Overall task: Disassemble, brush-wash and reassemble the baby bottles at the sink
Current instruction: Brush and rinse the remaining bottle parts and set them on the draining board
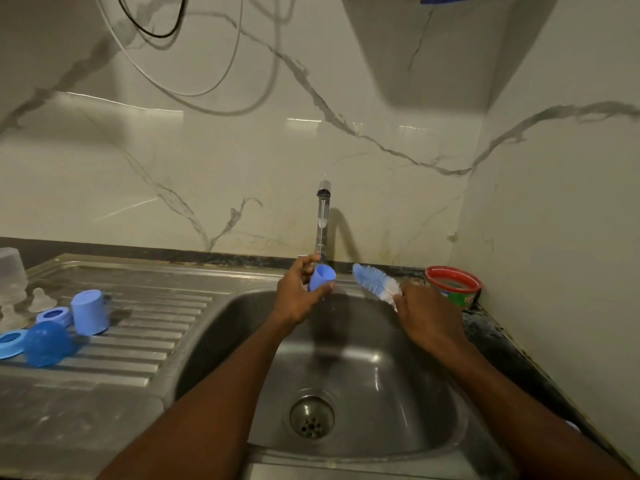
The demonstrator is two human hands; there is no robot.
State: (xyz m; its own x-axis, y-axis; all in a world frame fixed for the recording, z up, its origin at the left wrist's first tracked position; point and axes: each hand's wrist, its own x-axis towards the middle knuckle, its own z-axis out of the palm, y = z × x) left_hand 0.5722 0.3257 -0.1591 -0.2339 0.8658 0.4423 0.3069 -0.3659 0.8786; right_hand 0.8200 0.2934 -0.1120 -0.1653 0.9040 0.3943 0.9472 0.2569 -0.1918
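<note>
My left hand (299, 294) grips a light blue bottle cap (322, 277) over the far edge of the steel sink (398, 393), just below the tap (323, 220). My right hand (427, 315) holds a blue and white bottle brush (375, 280) by its handle, bristles pointing left toward the cap but apart from it. On the drainboard (145, 327) at left lie a second light blue cap (90, 317), a blue dome cap (46, 342), two blue collar rings (54, 315) (10, 342), clear teats (42, 299) and a clear bottle (12, 275).
A red-rimmed green tub (453, 285) stands on the dark counter right of the sink, close to my right hand. The drain (311, 417) sits in the basin's middle. A marble-patterned wall rises behind and to the right. Cables hang at the top left.
</note>
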